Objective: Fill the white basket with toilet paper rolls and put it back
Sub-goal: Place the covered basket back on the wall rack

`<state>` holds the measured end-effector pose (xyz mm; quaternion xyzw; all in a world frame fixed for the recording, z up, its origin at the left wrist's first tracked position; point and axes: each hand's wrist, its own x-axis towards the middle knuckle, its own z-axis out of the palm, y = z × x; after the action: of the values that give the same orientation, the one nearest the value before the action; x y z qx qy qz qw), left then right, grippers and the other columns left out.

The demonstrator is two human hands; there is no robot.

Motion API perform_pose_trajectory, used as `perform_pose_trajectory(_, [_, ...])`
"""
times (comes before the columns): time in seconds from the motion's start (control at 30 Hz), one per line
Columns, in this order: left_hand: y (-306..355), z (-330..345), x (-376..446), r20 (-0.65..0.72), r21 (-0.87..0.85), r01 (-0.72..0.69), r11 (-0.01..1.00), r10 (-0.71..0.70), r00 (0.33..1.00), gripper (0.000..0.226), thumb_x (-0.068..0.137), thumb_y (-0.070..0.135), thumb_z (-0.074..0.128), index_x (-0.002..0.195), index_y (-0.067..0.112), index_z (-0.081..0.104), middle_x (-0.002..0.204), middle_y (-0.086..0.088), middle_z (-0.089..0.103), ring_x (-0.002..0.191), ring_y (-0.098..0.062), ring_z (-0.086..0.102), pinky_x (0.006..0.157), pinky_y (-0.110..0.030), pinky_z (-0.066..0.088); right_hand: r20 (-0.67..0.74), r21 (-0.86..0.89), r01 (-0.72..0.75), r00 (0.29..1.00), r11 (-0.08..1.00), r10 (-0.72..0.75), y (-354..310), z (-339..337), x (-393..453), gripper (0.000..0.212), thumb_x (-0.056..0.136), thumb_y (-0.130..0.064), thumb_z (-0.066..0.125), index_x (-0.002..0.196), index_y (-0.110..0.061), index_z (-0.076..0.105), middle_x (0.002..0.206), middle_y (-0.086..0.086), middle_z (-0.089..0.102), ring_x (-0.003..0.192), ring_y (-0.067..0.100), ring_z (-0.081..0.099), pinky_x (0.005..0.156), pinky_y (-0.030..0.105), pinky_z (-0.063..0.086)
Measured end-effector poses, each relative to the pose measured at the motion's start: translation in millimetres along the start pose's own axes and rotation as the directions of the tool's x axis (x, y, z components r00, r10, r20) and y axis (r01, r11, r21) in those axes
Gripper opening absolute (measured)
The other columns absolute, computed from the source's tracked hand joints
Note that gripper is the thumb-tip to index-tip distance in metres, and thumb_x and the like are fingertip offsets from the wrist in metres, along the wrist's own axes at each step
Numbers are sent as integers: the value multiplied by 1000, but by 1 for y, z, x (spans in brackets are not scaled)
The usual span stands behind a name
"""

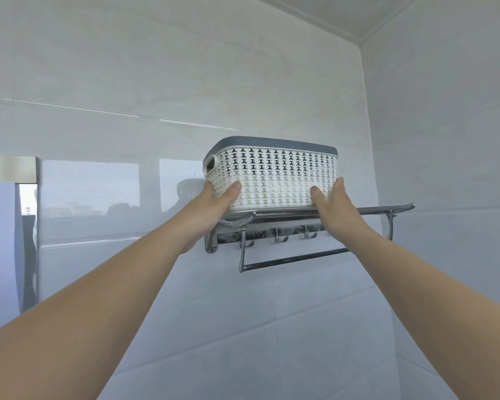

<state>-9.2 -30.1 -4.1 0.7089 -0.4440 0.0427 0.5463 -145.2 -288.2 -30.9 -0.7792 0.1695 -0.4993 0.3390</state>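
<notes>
- The white basket (272, 176), grey-rimmed, sits on the left end of the metal wall rack (387, 209); whether it holds rolls cannot be told from below
- Left hand (217, 202) grips the basket's lower left corner; thumb on the front wall, fingers hidden round the side
- Right hand (332, 202) grips the lower right corner likewise
- Both bare forearms reach up, nearly straight
- Hooks (280, 237) and a towel bar (295, 259) hang under the rack

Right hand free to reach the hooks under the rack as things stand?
Probably not right away. The right hand is gripping the lower right corner of the white basket on the metal rack, as is the left hand on its side. The hooks hang unobstructed just below, so once it lets go the way looks clear.
</notes>
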Motion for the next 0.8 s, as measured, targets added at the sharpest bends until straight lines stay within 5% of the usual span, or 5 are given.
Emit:
perform_pose_trajectory(0.3, [-5, 11, 15, 42, 29, 41, 999, -42, 998, 113, 92, 86, 49, 174, 37, -10, 183, 11, 20, 164, -22, 31, 131, -48, 33, 24, -105, -24, 999, 994, 26, 12, 6, 4, 82, 105, -61, 37, 164, -13, 6, 172, 12, 17, 154, 36, 28, 121, 58, 30])
perform_pose_trajectory(0.5, [-18, 20, 28, 87, 71, 94, 993, -100, 991, 119, 89, 90, 47, 172, 38, -19, 184, 9, 15, 165, -28, 29, 133, -53, 28, 61, -218, -35, 997, 975, 50, 23, 10, 3, 105, 98, -73, 38, 166, -12, -13, 175, 8, -15, 162, 28, 0, 127, 51, 15])
perform_pose_trajectory(0.63, [-26, 28, 28, 63, 120, 105, 987, -113, 992, 123, 81, 97, 44, 172, 41, -17, 182, 10, 21, 162, -28, 33, 108, -41, 40, 68, -252, -35, 996, 967, 54, 28, 10, 5, 102, 100, -70, 38, 166, -10, -11, 175, 10, -14, 162, 29, -2, 127, 48, 11])
perform_pose_trajectory(0.7, [-30, 28, 28, 51, 126, 112, 986, -120, 992, 121, 81, 96, 45, 172, 43, -14, 183, 10, 19, 161, -28, 35, 112, -46, 39, 61, -307, -32, 997, 951, 53, 29, 11, 5, 101, 100, -71, 34, 166, -8, -10, 176, 11, -10, 162, 28, -4, 129, 47, 7])
perform_pose_trajectory(0.8, [-35, 27, 24, 34, 131, 105, 986, -111, 993, 106, 93, 87, 45, 174, 40, -5, 181, 11, 22, 111, -9, 59, 78, -31, 43, 68, -328, -27, 996, 944, 53, 31, 11, 5, 100, 101, -70, 32, 165, -6, -9, 176, 11, -6, 162, 28, -4, 130, 50, 9])
